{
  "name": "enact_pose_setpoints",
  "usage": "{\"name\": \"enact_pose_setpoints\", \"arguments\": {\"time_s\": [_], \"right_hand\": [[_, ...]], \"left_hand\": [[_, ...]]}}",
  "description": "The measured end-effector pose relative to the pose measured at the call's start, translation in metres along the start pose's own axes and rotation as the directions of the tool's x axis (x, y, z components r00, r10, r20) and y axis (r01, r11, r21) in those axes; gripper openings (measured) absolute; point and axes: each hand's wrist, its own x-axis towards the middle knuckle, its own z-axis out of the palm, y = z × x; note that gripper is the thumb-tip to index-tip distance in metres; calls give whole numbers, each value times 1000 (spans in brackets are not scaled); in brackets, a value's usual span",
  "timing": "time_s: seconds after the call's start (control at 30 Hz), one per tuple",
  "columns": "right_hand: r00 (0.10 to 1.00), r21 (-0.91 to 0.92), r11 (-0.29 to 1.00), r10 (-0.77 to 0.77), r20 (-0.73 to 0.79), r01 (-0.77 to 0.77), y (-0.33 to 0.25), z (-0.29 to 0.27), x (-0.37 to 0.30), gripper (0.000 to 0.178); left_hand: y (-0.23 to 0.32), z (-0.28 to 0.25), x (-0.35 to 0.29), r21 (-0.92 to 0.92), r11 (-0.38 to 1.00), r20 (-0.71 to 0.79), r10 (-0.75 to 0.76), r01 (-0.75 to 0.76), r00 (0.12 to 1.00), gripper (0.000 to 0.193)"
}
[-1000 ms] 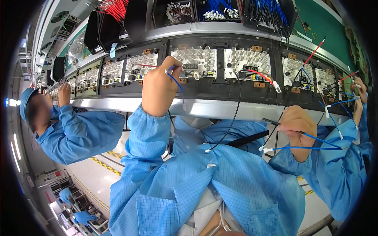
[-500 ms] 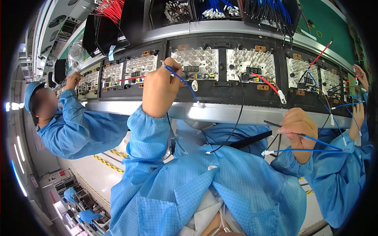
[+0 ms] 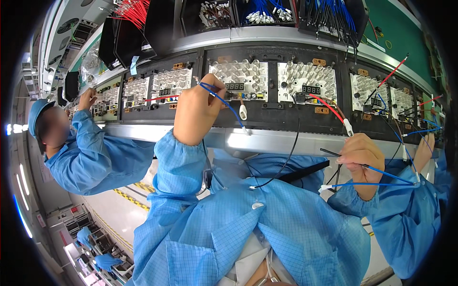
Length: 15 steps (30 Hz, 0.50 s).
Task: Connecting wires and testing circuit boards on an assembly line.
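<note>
My left hand is closed in a pinch on a blue wire over a white circuit board with clear cylindrical parts and a dark digit display. The wire's white-tipped end hangs toward the metal rail; the fingertips hide part of the board's lower left. My right hand, in front of the rail, is closed round blue wires, one with a white end sleeve. A thin black piece sticks out left of its fingers. Just above this hand ends a red wire with a white sleeve, running from the neighbouring board.
Several boards sit in black fixtures along the line, edged by a metal rail. Behind are bins of red wires and blue wires. A co-worker is at the left; another co-worker's hand is at the right.
The boards and their hanging wires appear slightly lower and farther right. My left hand has shifted slightly down with its wire; my right hand stays nearly still. The right-hand co-worker's hands have moved.
</note>
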Motion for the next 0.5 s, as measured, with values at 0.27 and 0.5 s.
{"name": "enact_pose_setpoints", "arguments": {"time_s": [0.27,0.5], "right_hand": [[1000,-1,1000,-1,-9,1,1,-2,2,22],[1000,-49,999,19,6,-19,0,-10,5,17]], "left_hand": [[2,0,2,88,996,32,6,-9,999,9],[-1,4,5,48,999,65,12,-15,998,9]]}}
